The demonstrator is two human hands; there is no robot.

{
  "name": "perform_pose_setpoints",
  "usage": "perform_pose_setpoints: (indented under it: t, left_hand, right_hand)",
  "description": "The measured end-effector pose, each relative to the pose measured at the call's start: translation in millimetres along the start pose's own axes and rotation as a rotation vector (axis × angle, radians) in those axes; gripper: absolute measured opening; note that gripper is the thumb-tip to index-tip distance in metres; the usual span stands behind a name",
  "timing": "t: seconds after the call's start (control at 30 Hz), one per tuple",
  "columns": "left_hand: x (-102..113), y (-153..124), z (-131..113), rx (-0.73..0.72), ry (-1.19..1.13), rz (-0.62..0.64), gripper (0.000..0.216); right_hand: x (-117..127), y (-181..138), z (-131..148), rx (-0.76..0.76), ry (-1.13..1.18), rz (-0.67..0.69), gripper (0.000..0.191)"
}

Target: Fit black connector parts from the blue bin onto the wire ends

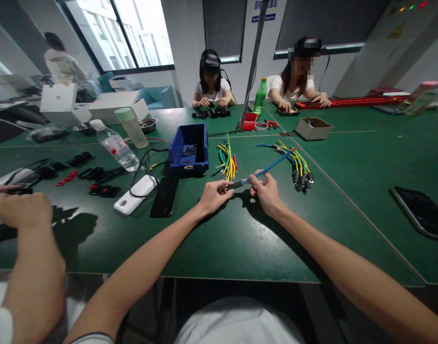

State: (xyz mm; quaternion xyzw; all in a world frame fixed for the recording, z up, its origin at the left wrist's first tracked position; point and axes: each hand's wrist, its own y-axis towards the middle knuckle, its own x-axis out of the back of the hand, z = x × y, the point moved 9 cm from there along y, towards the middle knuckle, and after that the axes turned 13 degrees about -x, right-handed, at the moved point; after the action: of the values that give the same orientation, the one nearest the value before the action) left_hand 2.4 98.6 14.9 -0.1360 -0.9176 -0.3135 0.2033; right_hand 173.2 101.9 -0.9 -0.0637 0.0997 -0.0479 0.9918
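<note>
Between my two hands stretches a blue wire [279,161] with a black sleeve [234,186] on its left end. My left hand [216,195] is closed around the black sleeve. My right hand [265,191] pinches the blue wire just beside it, and the wire's free end points up to the right. Beyond my left hand lies a bundle of yellow, green and red wires [227,160]. To the right of my right hand is another bundle of wires [300,165], with black sleeves on its near ends. A blue bin [189,160] with several small black pieces stands behind my left hand.
Left of the bin are a black phone [164,197], a white power bank [135,195] with a cable, and a water bottle [115,145]. Another phone [422,210] lies far right. A co-worker's arm [28,234] reaches in at left. A metal pole [252,67] rises ahead.
</note>
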Motion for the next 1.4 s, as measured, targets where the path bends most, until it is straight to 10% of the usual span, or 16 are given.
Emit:
perform_pose_setpoints:
  t: [1.4]
  left_hand:
    - [-1.2,-0.8,-0.7,0.003,-0.006,0.005,0.032]
  right_hand:
    - [-1.3,0.3,-1.0,0.023,0.028,0.017,0.043]
